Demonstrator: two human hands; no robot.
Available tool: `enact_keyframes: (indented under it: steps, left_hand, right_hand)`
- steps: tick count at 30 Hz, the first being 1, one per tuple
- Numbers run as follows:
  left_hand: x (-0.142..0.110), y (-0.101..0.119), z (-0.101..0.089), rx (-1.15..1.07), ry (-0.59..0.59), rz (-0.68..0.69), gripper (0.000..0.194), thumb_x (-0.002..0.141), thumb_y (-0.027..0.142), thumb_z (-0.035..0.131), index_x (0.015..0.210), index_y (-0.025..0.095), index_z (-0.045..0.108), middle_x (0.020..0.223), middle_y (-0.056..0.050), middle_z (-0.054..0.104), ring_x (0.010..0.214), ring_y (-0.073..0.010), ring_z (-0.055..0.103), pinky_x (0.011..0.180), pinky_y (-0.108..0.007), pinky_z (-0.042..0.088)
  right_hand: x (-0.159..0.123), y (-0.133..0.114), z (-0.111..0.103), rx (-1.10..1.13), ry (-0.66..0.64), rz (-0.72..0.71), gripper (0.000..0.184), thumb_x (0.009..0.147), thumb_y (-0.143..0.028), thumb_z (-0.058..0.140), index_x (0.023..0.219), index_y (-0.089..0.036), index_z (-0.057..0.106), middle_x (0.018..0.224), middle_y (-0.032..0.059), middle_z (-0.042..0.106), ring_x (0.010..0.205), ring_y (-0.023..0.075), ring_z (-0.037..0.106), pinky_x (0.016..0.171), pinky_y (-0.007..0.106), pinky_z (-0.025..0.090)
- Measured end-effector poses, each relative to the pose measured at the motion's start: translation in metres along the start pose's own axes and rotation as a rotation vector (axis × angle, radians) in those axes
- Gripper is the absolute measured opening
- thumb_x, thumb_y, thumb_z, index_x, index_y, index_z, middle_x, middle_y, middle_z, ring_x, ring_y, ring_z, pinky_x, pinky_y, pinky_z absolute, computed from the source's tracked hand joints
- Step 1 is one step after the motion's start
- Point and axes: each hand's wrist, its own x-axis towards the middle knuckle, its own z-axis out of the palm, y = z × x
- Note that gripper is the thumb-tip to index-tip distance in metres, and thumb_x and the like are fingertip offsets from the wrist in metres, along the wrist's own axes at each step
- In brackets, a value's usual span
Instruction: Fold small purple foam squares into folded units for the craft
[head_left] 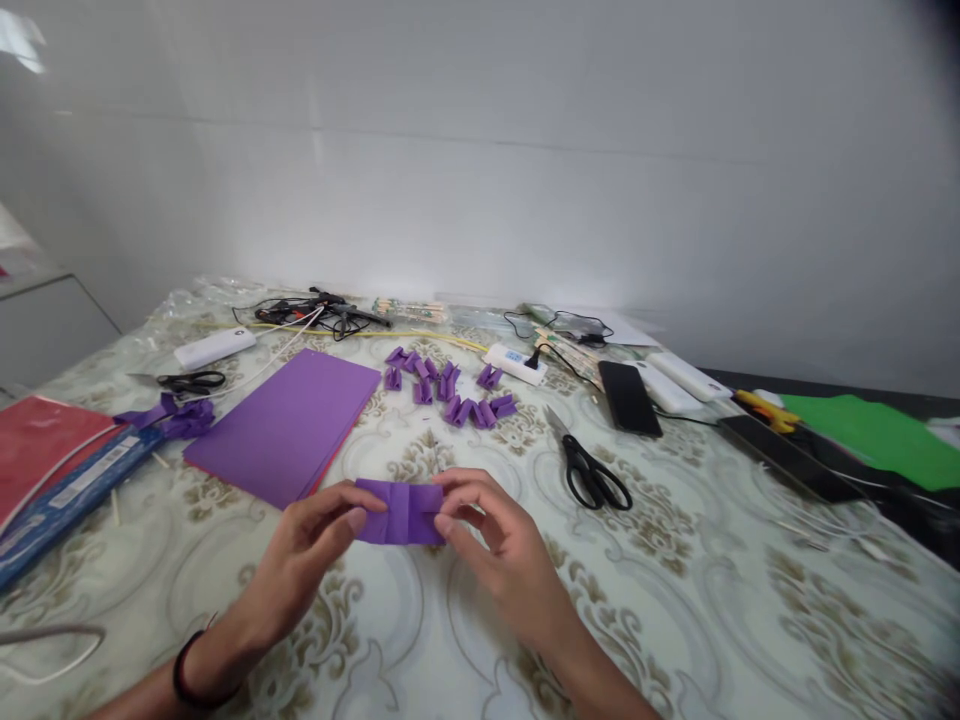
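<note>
A small creased piece of purple paper [405, 513] is held up between my two hands, above the patterned tablecloth. My left hand [319, 535] pinches its left end between thumb and fingers. At the right end, my right hand [491, 535] grips it the same way. Vertical fold lines run across its middle. Beyond it lies a group of several small folded purple paper pieces [448, 382]. To the left is a stack of purple paper sheets [289, 425], with a red edge showing beneath.
Black-handled scissors [589, 470] lie to the right, near a black phone [630, 398]. A white power strip [516, 364] and tangled cables [322, 310] are at the back. Another pair of scissors [191, 382], a red sheet [52, 445] and a blue box [75, 500] are left. Green paper [862, 435] lies far right.
</note>
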Motion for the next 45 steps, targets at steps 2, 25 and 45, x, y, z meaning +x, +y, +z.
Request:
enact_keyframes:
  steps: [2, 25, 45]
  left_hand:
    - [0.002, 0.004, 0.004, -0.060, 0.013, -0.063, 0.024, 0.091, 0.043, 0.079, 0.095, 0.019, 0.077, 0.075, 0.000, 0.065, 0.063, -0.0136, 0.054, 0.056, -0.022, 0.042]
    - [0.015, 0.000, 0.012, -0.151, -0.105, -0.155, 0.019, 0.088, 0.029, 0.083, 0.103, 0.021, 0.074, 0.095, -0.002, 0.076, 0.079, -0.0157, 0.068, 0.066, -0.023, 0.054]
    - [0.010, 0.004, 0.018, 0.367, -0.098, 0.199, 0.016, 0.092, 0.017, 0.072, 0.105, 0.025, 0.075, 0.096, -0.001, 0.078, 0.092, -0.0205, 0.074, 0.086, -0.032, 0.057]
  right_hand:
    - [-0.002, 0.000, 0.002, 0.028, -0.034, 0.011, 0.021, 0.093, -0.024, 0.076, 0.112, -0.029, 0.070, 0.139, 0.0075, 0.066, 0.127, 0.0239, 0.066, 0.103, 0.037, 0.058]
    - [-0.001, -0.010, -0.008, -0.324, -0.179, -0.187, 0.035, 0.094, -0.012, 0.067, 0.125, -0.028, 0.073, 0.118, 0.0053, 0.078, 0.109, 0.0218, 0.076, 0.094, 0.035, 0.063]
    - [-0.007, -0.003, 0.006, -0.498, -0.006, -0.274, 0.017, 0.102, -0.014, 0.064, 0.101, -0.025, 0.076, 0.101, 0.0055, 0.083, 0.092, 0.0219, 0.081, 0.085, 0.035, 0.068]
